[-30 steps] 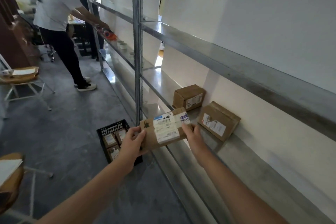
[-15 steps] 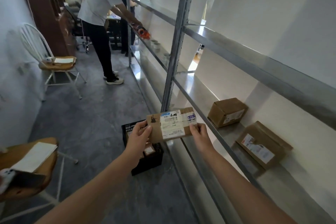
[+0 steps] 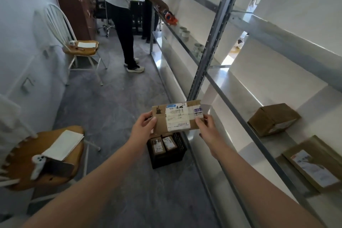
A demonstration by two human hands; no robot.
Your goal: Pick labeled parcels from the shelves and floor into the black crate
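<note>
I hold a flat brown parcel (image 3: 177, 116) with a white label in the aisle, above the floor. My left hand (image 3: 144, 127) grips its left end and my right hand (image 3: 205, 127) pinches its right end. Just below it on the floor stands the black crate (image 3: 171, 157), with labeled parcels (image 3: 163, 144) inside. On the metal shelf (image 3: 259, 140) to my right lie a brown box (image 3: 272, 118) and a flat labeled parcel (image 3: 312, 164).
A person (image 3: 125, 5) stands further down the aisle, reaching to the shelf by an orange tape dispenser (image 3: 170, 18). A wooden chair (image 3: 40, 157) with paper and a phone is at my left; another chair (image 3: 81, 48) stands by the wall.
The parcel has come off the shelf edge and moved left over the aisle, held in both hands. My view has turned left, so the crate now lies directly under the parcel.
</note>
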